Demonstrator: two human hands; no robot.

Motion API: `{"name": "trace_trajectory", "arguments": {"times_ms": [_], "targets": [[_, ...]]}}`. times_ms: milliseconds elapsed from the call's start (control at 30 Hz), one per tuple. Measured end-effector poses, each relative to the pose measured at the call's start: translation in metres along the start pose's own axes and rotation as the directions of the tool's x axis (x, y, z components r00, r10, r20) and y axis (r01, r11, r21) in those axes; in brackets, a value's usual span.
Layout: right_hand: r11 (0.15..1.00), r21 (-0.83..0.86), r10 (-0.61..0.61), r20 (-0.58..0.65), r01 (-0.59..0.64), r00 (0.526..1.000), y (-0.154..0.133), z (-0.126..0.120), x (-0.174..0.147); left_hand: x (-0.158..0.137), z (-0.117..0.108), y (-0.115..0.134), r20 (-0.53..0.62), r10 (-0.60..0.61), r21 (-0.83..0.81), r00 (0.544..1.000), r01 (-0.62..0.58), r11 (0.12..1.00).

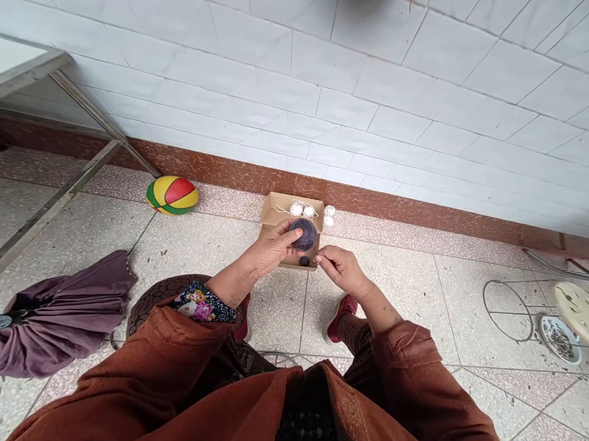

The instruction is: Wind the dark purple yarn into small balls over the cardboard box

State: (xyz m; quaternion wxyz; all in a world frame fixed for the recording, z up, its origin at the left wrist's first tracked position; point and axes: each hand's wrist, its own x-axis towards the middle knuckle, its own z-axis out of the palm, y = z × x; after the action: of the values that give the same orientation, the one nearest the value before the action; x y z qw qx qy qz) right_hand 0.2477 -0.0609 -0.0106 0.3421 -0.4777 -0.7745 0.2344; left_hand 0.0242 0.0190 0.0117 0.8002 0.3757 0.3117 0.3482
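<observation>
A dark purple-grey ball of yarn (304,234) sits in my left hand (273,246), the thumb pressed on its front. Just to its right, my right hand (339,267) has thumb and forefinger pinched together on a thin strand of yarn (316,250) by the ball. Under both hands an open cardboard box (268,211) stands on the floor. White yarn balls (296,208) lie in its raised lid part. A smaller dark ball (303,262) rests in the lower part. Two more white balls (329,216) are on the floor against the box's right side.
A colourful ball (172,195) lies by the metal table leg (86,107) on the left. Nearer is a purple umbrella (73,307), partly open. At the right are a wire frame (507,310), a bowl of seed shells (561,340) and a pale stool seat (579,311). A tiled wall (262,80) rises ahead.
</observation>
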Motion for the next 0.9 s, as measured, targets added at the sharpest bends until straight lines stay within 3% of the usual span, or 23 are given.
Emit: {"name": "trace_trajectory", "arguments": {"times_ms": [200,300,433,533,633,767,900], "targets": [[0.995,-0.049,-0.081,0.019,0.081,0.997,-0.008,0.005,0.001,0.006,0.005,-0.015,-0.072,-0.015,-0.125,0.997,0.006,0.992],[0.997,-0.016,-0.080,-0.029,0.079,0.996,-0.014,0.003,0.002,0.009,0.007,-0.021,-0.080,0.059,0.000,0.995,-0.059,0.998],[0.998,0.053,0.019,-0.107,-0.013,0.994,-0.020,-0.009,0.004,0.010,0.007,-0.024,-0.092,0.171,0.201,0.981,-0.150,0.968],[0.989,0.110,0.118,-0.191,-0.098,0.974,-0.021,-0.018,0.009,0.009,0.006,-0.025,-0.027,0.145,0.227,0.989,-0.135,0.964],[0.972,0.183,0.191,-0.248,-0.148,0.950,-0.015,-0.018,0.018,0.003,0.006,-0.026,0.110,0.052,0.212,0.993,-0.074,0.974],[0.931,0.276,0.306,-0.233,-0.239,0.923,0.001,-0.006,0.029,-0.005,0.010,-0.023,0.299,0.008,0.070,0.954,-0.031,0.997],[0.899,0.261,0.402,-0.182,-0.351,0.897,0.012,0.010,0.029,-0.004,0.009,-0.017,0.271,0.026,-0.060,0.962,-0.010,0.998]]}}
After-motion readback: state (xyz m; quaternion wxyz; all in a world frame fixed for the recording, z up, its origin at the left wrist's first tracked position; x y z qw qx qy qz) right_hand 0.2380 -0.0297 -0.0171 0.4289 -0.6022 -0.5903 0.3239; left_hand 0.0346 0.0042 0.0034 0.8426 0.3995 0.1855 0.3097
